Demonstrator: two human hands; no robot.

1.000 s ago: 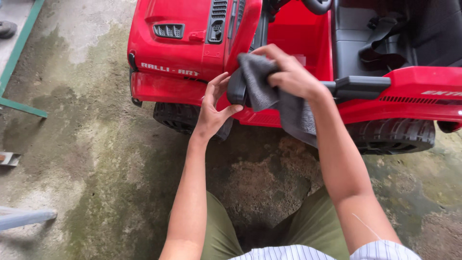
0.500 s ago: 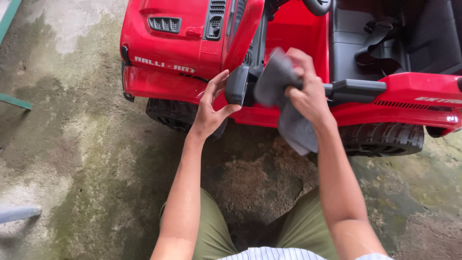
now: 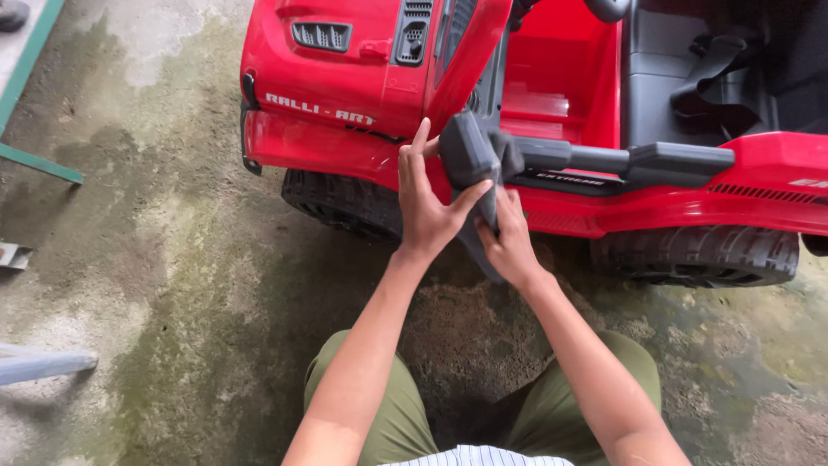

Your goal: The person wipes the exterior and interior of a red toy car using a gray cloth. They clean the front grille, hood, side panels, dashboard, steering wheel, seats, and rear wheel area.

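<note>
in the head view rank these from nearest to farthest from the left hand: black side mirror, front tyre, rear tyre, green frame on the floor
1. black side mirror: touching the left hand, just right of it.
2. front tyre: just left, under the red body.
3. rear tyre: well to the right, past the right hand.
4. green frame: far left, at the top corner.

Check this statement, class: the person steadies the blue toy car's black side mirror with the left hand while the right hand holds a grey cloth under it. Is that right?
One detail is wrong: the toy car is red, not blue, as the head view shows. The left hand does steady the black side mirror, and the right hand holds the grey cloth under it.
</note>
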